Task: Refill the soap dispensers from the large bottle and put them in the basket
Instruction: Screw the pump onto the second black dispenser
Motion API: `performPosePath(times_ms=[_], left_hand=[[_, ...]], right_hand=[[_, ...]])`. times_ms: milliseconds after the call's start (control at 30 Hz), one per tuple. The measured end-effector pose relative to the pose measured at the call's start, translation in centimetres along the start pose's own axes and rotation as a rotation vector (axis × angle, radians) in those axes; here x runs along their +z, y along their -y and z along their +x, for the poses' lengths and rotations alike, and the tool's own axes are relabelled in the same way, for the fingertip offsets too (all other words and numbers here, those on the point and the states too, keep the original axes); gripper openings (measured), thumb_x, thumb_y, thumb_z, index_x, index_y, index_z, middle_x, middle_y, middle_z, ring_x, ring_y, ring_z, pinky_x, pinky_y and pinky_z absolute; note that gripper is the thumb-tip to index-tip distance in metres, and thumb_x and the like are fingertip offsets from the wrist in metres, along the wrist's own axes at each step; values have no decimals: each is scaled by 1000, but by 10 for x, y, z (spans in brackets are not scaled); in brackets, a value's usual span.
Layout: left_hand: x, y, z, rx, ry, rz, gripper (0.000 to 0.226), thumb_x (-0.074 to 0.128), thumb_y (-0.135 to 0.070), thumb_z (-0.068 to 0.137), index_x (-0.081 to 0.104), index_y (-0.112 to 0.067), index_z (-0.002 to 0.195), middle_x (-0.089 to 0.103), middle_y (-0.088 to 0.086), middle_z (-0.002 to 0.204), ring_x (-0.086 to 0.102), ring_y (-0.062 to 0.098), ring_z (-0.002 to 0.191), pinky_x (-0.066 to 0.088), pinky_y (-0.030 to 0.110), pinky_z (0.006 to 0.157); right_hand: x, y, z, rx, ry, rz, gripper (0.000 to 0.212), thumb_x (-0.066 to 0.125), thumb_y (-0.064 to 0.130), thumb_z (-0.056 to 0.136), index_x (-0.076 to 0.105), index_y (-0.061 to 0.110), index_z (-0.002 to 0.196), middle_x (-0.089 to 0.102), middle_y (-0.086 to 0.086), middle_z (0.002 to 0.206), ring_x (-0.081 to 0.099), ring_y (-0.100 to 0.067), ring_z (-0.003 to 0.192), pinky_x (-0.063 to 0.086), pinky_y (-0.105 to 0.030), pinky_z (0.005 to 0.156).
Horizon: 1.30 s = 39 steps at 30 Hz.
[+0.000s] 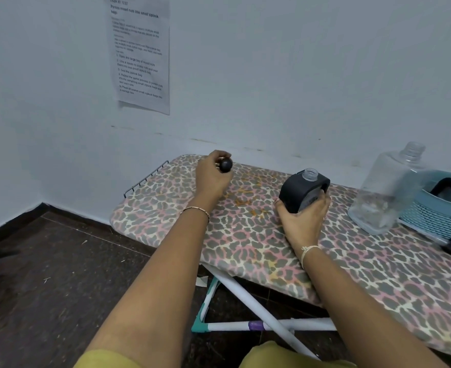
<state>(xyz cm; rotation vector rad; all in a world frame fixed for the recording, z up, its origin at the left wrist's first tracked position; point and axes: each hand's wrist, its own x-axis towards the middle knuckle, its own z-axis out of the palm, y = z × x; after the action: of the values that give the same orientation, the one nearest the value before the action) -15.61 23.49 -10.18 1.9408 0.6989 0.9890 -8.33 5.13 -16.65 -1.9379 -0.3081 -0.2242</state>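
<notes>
Pale wall backs a leopard-print ironing board (245, 248), and on it stands the dark soap dispenser (298, 192), its clear threaded neck uncovered. The right hand (302, 216) wraps its fingers round the dispenser's near side and holds it upright on the cover. Well to the left of the dispenser, the left hand (212, 179) curls its fingers round a round black cap (226, 164), just above the board. To the right of the dispenser stands the large bottle (386, 192), uncapped, and touching or just beside that, further right, the blue basket (437, 211) with dark things already in it.

The risks, as I judge them: the padded cover gives a soft footing, so an open dispenser or the tall bottle could tip and spill if knocked. A hand crossing to the bottle passes close over the open neck.

Open cover lies left of the dispenser up to the wire rack (146, 177) at the board's end. The near edge drops to the floor close in front of the dispenser.
</notes>
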Motion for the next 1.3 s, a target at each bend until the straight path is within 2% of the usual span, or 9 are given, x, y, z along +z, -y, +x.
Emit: performPosePath(times_ms=[167,267,367,433,533,633,800,1100,1300], left_hand=[[8,-47,-8,73,71,-150,34,77,-14,79,65,-21,109,59,-8,100,61,5,71,49,12,71],[14,-71,-13,82,63,-229,35,80,-24,76,62,-19,106,57,-17,92,59,1,81,45,4,64],[19,-90,-13,38,67,-340,35,81,-32,73,60,-19,98,63,-10,90,60,7,87,52,23,77],[21,-102,-14,-8,80,-414,34,81,-39,73,62,-22,96,66,-4,90,59,12,80,51,34,75],[25,-116,-15,-55,101,-514,29,80,-37,75,62,-21,92,63,-3,85,52,13,67,44,27,58],[31,-123,-16,-75,116,-521,26,79,-36,76,65,-18,88,58,-3,78,46,11,62,40,24,52],[46,-123,-16,-72,142,-481,36,78,-42,76,72,-11,94,58,-3,74,46,7,57,39,23,52],[69,-128,-11,-53,121,-537,26,73,-39,81,70,-15,93,61,-3,80,47,10,61,40,25,53],[84,-124,-8,-20,117,-493,29,72,-42,81,70,-17,96,63,-9,83,54,5,72,41,25,70]], right_hand=[[-5,0,2,52,39,62,103,81,45,70,24,8,148,24,-8,153,27,-26,141,27,-44,116],[-12,2,1,100,84,73,108,77,58,61,29,9,144,29,-7,151,30,-26,139,33,-49,113],[-20,-1,4,101,121,74,115,76,66,51,31,10,142,34,-7,146,35,-26,136,37,-49,110],[-27,-2,7,71,132,51,112,82,58,56,29,10,143,36,-7,145,38,-26,135,37,-48,110],[-37,-5,13,-4,120,-10,108,85,51,60,28,11,144,38,-7,144,41,-26,133,39,-47,108],[-44,-9,19,-97,129,-70,109,85,50,61,28,11,145,39,-7,144,40,-25,133,39,-45,109],[-49,-17,23,-161,180,-100,112,85,51,62,22,14,147,34,-4,146,34,-24,136,35,-42,112],[-48,-31,22,-161,231,-64,117,85,51,63,16,15,150,28,-4,151,28,-21,140,26,-34,114],[-46,-35,23,-136,241,-43,120,84,55,60,16,15,150,28,-4,153,27,-21,141,28,-39,116]])
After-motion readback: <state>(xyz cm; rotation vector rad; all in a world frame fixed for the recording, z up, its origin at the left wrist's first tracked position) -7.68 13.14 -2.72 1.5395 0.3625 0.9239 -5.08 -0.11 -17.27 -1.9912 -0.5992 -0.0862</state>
